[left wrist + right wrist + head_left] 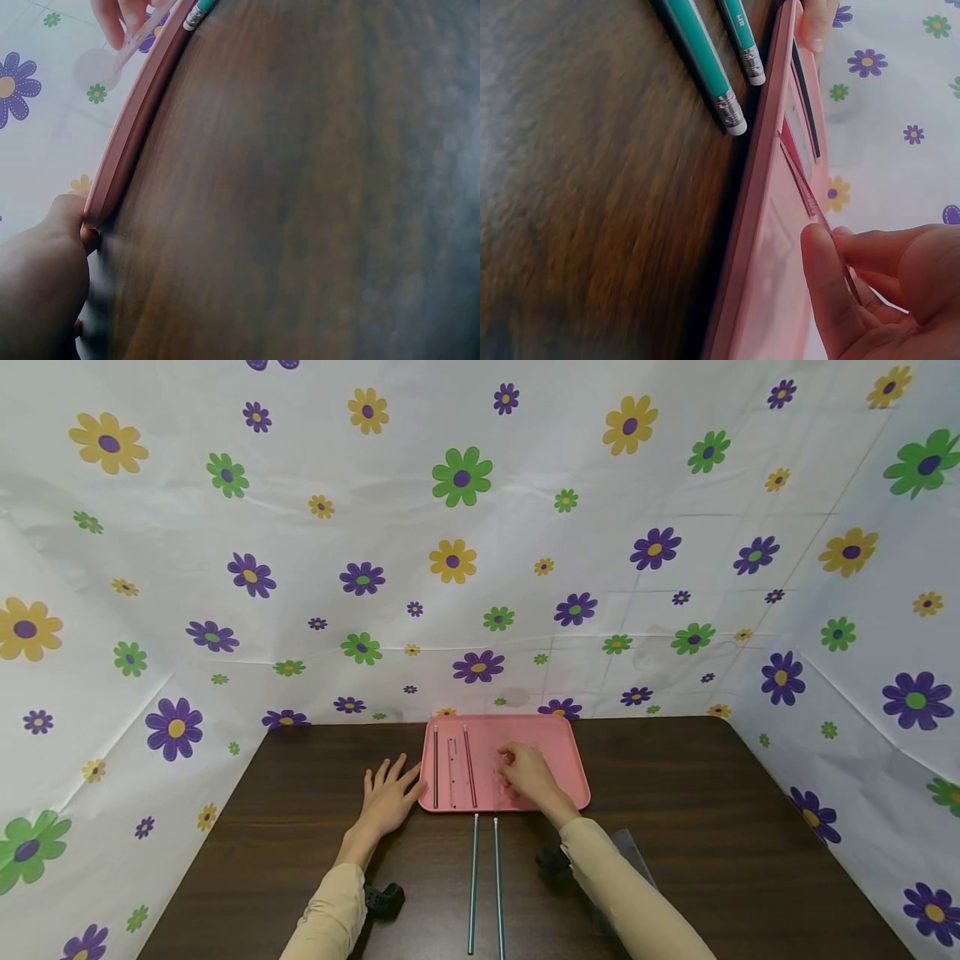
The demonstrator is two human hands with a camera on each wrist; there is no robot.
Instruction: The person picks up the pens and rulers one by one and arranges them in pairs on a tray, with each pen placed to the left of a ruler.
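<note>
Right hand (528, 774) pinches a thin clear plastic strip (820, 212), probably a ruler, between thumb and fingers; left hand (386, 804) has fingers spread, thumb against the near-left edge of the pink tray (487, 731). Strip is over the tray, right of the red pencil (470, 768), clear ruler (452, 772) and dark pencil (436, 768), tilted, with one end down by the near rim. Looks like a set-down or pick-up, can't tell which. Either way: light pinch, don't flex it, work it parallel to the row and clear of the red pencil; left thumb bracing the tray should stop it sliding. Two green pencils (474, 885) lie on the table just short of the rim, so mind the wrist. Hard to read: strip's full outline and markings, far end hidden by fingers; transparent sheet (636, 860) partly under the right sleeve.
</note>
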